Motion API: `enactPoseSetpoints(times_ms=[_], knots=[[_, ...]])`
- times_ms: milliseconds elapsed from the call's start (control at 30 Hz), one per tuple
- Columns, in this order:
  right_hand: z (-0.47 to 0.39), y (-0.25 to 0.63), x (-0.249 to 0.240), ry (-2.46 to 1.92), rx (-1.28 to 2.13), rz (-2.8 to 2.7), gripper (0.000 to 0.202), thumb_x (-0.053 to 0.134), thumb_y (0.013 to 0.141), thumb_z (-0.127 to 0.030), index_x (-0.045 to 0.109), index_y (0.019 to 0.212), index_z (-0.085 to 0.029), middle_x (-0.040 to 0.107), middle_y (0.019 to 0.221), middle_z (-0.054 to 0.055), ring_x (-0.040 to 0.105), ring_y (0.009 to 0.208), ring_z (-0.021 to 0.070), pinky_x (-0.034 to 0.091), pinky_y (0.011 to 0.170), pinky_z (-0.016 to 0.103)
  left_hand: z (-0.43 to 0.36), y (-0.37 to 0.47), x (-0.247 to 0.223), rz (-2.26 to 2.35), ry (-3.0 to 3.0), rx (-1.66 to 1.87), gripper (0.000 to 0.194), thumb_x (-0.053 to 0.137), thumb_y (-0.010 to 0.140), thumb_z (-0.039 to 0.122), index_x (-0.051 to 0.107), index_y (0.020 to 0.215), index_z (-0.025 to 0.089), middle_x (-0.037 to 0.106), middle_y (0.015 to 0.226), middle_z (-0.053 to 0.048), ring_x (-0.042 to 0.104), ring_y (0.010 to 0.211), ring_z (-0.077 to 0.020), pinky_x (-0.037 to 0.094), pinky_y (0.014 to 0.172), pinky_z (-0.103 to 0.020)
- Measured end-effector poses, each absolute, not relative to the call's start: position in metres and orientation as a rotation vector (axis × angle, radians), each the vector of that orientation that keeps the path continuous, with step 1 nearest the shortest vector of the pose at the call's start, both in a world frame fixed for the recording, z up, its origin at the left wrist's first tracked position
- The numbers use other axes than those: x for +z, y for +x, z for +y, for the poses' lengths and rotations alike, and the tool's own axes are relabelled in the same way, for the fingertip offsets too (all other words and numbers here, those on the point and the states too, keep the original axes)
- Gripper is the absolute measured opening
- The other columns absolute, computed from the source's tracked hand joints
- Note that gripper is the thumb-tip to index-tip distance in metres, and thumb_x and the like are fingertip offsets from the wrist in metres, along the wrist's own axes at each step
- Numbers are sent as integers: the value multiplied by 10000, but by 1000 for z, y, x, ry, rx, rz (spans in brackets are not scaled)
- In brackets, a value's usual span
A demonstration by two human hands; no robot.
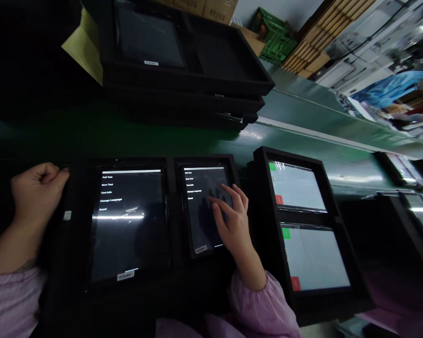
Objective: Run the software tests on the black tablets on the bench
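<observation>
My right hand (pixel 234 218) is over the right-hand tablet (pixel 202 218), fingers apart and pointing at its screen. Whether a fingertip touches the glass I cannot tell. That screen shows a short text menu on black. Beside it, a larger-looking tablet (pixel 127 244) shows the same list, with "Full Test" at the top and "Reset" at the bottom. Both lie in a black two-compartment tray (pixel 172 216). My left hand (pixel 37 192) is closed in a fist at the tray's left edge, with nothing visible in it.
To the right, another black tray (pixel 305 216) holds two tablets with white screens and green and red corner squares. Stacked trays (pixel 229 89) stand behind, the top one carrying a dark tablet (pixel 150 37). Yellow paper (pixel 86 47) leans there. A green crate (pixel 275 37) is farther back.
</observation>
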State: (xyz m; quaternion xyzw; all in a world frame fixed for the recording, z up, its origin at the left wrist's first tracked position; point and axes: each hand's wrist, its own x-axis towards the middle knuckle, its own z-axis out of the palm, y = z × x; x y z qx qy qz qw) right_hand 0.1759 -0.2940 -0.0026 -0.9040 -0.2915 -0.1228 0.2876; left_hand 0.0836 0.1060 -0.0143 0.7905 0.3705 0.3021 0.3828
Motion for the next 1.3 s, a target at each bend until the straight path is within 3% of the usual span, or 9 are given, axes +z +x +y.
enactPoseSetpoints(times_ms=[100,167,267,367,467,533,667,1067,1300], knots=[[-284,189,-2,-2490,-281,-842,312,481,1044,-288,746,1201,-236,415,1551,131,201,1521,392,371,1155,681,104,85,-13,1075,1947,737,244,675,632,168,442,564,184,397,578,63,369,586,-94,297,605,-244],[-279,195,-4,-2520,-244,-851,328,468,1050,-295,727,1246,-247,343,1601,118,130,1542,406,328,1176,690,98,83,-12,1137,1865,734,140,684,663,190,586,763,189,552,735,42,509,701,-120,396,701,-249],[-277,198,-8,-2544,-223,-855,343,455,1056,-312,726,1256,-249,316,1624,111,86,1547,429,299,1178,708,85,71,-12,1065,1793,657,309,672,767,294,661,1063,206,690,1089,-23,645,1047,-194,471,1003,-349],[-279,197,-11,-2497,-324,-839,348,447,1062,-326,746,1212,-232,396,1586,123,154,1539,409,307,1174,699,70,54,-13,977,1770,475,560,704,801,350,605,1340,235,628,1397,-74,591,1286,-257,423,1144,-435],[-281,197,-11,-2425,-460,-755,349,448,1064,-346,753,1183,-223,524,1488,135,309,1485,373,374,1140,666,61,45,-13,940,1876,354,828,751,792,354,415,1538,226,395,1613,-128,437,1454,-288,345,1215,-457],[-282,197,-10,-2404,-483,-713,353,453,1063,-365,750,1183,-218,571,1441,142,380,1445,365,415,1107,653,58,45,-11,939,1987,314,891,752,800,375,348,1572,189,311,1640,-168,376,1491,-313,320,1228,-481],[-282,196,-8,-2367,-496,-713,339,474,1056,-348,761,1143,-190,614,1387,153,451,1405,357,450,1084,621,57,51,-8,1002,2100,287,883,772,791,383,375,1546,156,379,1581,-184,399,1467,-359,333,1212,-551],[-289,196,-8,-2207,-547,-636,272,526,1030,-288,783,1064,-202,673,1290,132,550,1323,329,509,1040,582,55,56,-3,1069,1994,302,807,728,837,320,396,1559,183,364,1621,-154,483,1410,-336,411,1177,-527],[-289,193,5,-2074,-643,-532,306,485,1037,-237,787,1006,-197,723,1153,93,655,1195,284,537,997,529,59,60,-7,1135,2146,279,934,819,735,343,404,1555,172,407,1581,-167,442,1445,-360,376,1199,-520]])
